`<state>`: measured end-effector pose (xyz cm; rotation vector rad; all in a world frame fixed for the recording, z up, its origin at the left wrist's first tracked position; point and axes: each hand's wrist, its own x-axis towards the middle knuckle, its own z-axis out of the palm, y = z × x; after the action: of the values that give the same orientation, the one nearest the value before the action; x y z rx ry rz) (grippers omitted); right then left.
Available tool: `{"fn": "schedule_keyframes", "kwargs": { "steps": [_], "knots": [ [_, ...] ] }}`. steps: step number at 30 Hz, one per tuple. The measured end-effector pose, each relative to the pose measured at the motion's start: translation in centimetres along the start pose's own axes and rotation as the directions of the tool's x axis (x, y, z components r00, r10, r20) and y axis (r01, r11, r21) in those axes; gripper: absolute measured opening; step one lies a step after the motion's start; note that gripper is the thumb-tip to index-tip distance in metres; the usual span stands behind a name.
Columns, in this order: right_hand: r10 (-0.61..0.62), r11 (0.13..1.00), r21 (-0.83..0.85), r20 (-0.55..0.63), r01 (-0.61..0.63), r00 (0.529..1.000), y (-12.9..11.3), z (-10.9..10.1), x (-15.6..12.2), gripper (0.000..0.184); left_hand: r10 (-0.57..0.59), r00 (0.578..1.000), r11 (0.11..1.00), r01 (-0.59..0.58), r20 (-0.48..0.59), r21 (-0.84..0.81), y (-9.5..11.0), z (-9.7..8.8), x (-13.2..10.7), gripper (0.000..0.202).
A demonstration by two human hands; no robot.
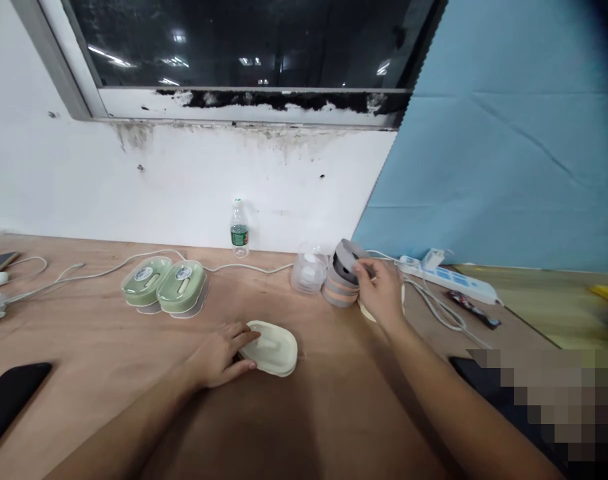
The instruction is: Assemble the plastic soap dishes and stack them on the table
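My left hand (227, 355) grips the left end of a shallow, pale cream container (273, 349), rounded at the corners, low at the middle of the table. My right hand (383, 289) reaches to a stack of grey and tan band-like pieces (341, 293). Its fingers pinch the grey piece on top (349, 252), which is tilted. Nested clear plastic pieces (309, 269) stand just left of that stack. Partly hidden behind my right wrist is another pale cream piece (367, 312). On the left, two green lidded boxes (145, 283) sit side by side, each with a round label.
A plastic bottle (239, 230) stands against the wall. Behind the right hand lie a white power strip (454, 280), looped cables (437, 307) and a dark wrapper (473, 309). A white cable (237, 266) runs along the back. A black phone-like slab (14, 403) lies front left.
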<state>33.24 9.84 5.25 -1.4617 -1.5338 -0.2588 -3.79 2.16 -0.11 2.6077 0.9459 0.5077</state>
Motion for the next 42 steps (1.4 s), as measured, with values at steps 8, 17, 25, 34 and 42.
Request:
{"fn": "schedule_keyframes", "kwargs": {
  "steps": [8, 17, 25, 34, 42],
  "knots": [
    [0.048, 0.707, 0.699, 0.104, -0.108, 0.993, -6.8, -2.8, -5.2, 0.025, -0.073, 0.946, 0.997, 0.076, -0.317, -0.004, 1.5, 0.5, -0.8, 0.065],
    [0.254, 0.139, 0.693, 0.666, -0.708, 0.701, -12.8, -0.4, -13.1, 0.03, -0.205, 0.904, 0.979, 0.183, -0.376, -0.093, 2.0, 1.5, -1.1, 0.055],
    [0.234, 0.544, 0.639, 0.506, -0.543, 0.83, -11.8, 1.6, -13.2, 0.048, -0.433, 0.811, 0.893, 0.327, -0.393, -0.308, 0.9, 1.3, 0.3, 0.044],
    [0.146, 0.919, 0.229, 0.56, -0.321, 0.815, -10.2, 1.2, -13.9, 0.036, -0.507, 0.843, 0.862, 0.499, -0.178, -0.09, 1.1, 0.6, 1.1, 0.049],
    [0.073, 0.962, 0.161, 0.628, -0.222, 0.775, -9.2, 2.5, -13.3, 0.029, -0.498, 0.852, 0.86, 0.509, -0.165, 0.034, 0.6, 1.1, 1.1, 0.045]
  ]
}}
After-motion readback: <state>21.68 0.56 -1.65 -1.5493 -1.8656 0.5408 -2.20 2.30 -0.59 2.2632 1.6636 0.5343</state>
